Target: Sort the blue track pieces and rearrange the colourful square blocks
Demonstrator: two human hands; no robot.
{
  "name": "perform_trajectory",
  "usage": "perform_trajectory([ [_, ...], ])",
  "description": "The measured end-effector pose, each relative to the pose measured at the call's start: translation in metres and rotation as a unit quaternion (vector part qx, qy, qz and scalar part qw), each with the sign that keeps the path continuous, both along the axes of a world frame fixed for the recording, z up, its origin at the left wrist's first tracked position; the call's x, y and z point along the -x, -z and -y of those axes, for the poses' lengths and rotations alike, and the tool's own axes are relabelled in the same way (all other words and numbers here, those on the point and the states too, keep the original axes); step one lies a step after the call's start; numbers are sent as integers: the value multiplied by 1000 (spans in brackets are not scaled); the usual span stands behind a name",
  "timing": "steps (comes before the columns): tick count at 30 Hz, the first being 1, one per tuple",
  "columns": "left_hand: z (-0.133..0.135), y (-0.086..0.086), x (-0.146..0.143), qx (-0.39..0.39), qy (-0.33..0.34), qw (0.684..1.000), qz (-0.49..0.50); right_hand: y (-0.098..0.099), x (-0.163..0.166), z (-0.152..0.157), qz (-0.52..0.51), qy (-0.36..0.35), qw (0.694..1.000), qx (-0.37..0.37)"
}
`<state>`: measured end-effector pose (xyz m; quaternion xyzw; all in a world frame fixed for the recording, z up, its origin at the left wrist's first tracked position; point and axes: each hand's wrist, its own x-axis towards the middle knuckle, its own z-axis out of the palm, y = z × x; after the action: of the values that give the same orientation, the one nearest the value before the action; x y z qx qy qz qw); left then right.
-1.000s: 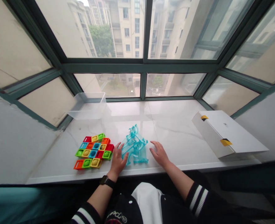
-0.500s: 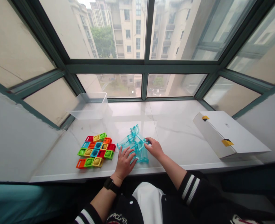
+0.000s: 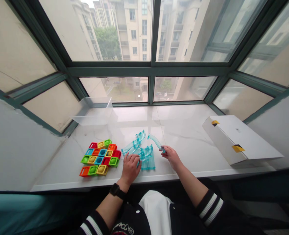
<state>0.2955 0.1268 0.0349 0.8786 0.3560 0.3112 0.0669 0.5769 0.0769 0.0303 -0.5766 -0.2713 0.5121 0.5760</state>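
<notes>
My right hand (image 3: 171, 157) pinches one end of a curved, see-through blue track piece (image 3: 155, 141), whose far end points up and to the left. That piece is apart from the pile of other blue track pieces (image 3: 148, 161) on the white sill. At the pile's near left side is my left hand (image 3: 130, 167), its fingers curled together and its thumb against a blue piece; the fingertips are partly hidden. More blue track (image 3: 134, 144) reaches away behind the left hand. Left of the pile lie several colourful square blocks (image 3: 99, 160) in uneven rows.
A clear plastic bin (image 3: 92, 111) stands at the back left of the marble sill (image 3: 183, 130). At the right is a white box (image 3: 242, 137) with yellow-and-black tape. Green window frames (image 3: 151, 71) border the sill's back and sides.
My right hand has drawn the curved track piece off the pile to the right. The left hand has stayed near the pile, its fingers now closer together.
</notes>
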Motion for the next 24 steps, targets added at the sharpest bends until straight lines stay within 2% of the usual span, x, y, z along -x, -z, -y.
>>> perform_trajectory([
  [5,-1,1,-7,-9,-16,1000,3,0,5,14,-63,-11,998,8],
  [11,3,6,-5,0,6,1000,-13,0,4,29,-87,-10,996,7],
  [18,9,16,2,1,21,999,-27,9,4,45,-57,-11,998,20],
  [24,11,18,4,-4,25,999,-22,8,7,51,-53,-14,998,25],
])
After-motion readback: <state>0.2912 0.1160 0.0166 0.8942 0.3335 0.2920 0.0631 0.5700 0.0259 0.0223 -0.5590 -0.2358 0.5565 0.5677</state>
